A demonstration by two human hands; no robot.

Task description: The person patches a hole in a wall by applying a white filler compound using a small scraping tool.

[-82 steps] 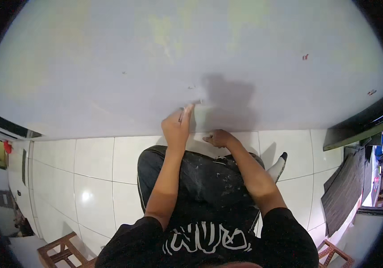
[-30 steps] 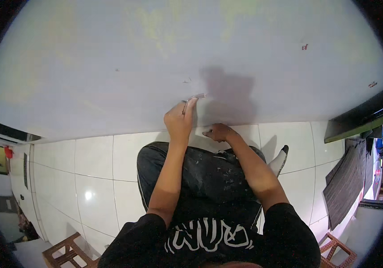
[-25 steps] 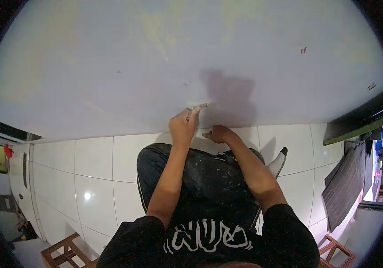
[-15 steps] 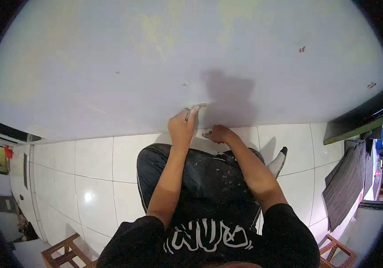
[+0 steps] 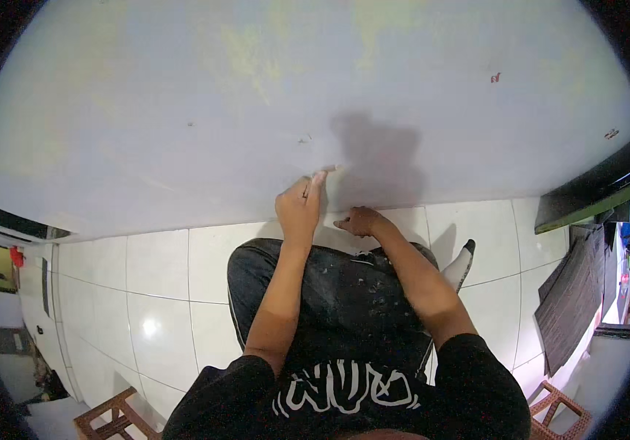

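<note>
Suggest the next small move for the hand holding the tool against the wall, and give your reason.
Probably a short stroke of the small tool right along the wall: the left hand presses its tip there, near small marks, while the right hand rests low.

Bare wall [image 5: 183, 110] lies open above both hands.

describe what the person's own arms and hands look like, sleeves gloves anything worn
Both forearms are bare, with short black sleeves ending above the elbows. The left hand and right hand are bare too: no gloves, watch or rings show at this size.
</note>
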